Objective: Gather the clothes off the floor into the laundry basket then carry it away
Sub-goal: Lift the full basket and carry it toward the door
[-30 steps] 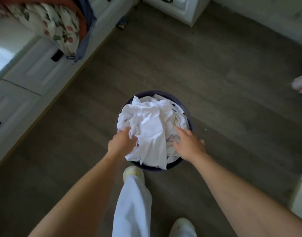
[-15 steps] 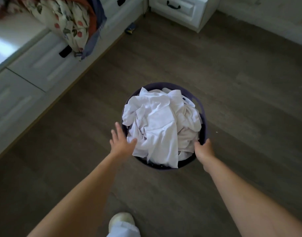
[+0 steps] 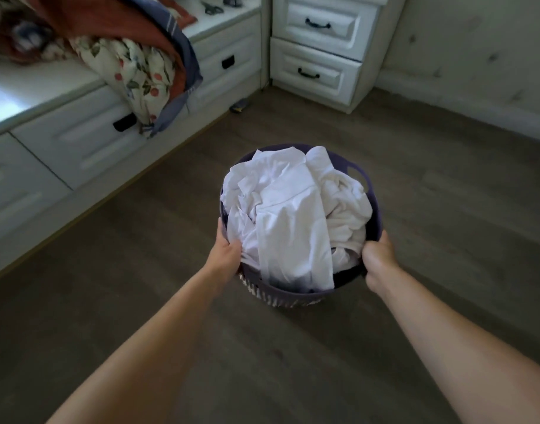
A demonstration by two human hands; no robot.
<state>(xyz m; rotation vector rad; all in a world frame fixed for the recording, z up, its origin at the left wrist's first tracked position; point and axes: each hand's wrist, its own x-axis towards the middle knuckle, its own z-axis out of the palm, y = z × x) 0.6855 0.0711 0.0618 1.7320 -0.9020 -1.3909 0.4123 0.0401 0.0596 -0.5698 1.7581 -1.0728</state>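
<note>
Two hands clamped on laundry basket [image 3: 296, 296] rim: left hand [image 3: 227, 255] on near-left edge, right hand [image 3: 378, 255] on near-right edge. Floor [image 3: 446, 209] around basket bare. Drawer bench [image 3: 79, 142] well left of basket; drawer unit [image 3: 317, 53] well beyond. White clothes [image 3: 293, 215] heaped inside basket, one fold draped over near rim. Step: gathering apparently done, carrying in hand. Next: level carry, watch draped fold.

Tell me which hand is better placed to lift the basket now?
Neither alone: the left hand and right hand both grip the laundry basket rim on opposite sides, with white clothes piled high. A two-handed lift looks steadiest.
</note>
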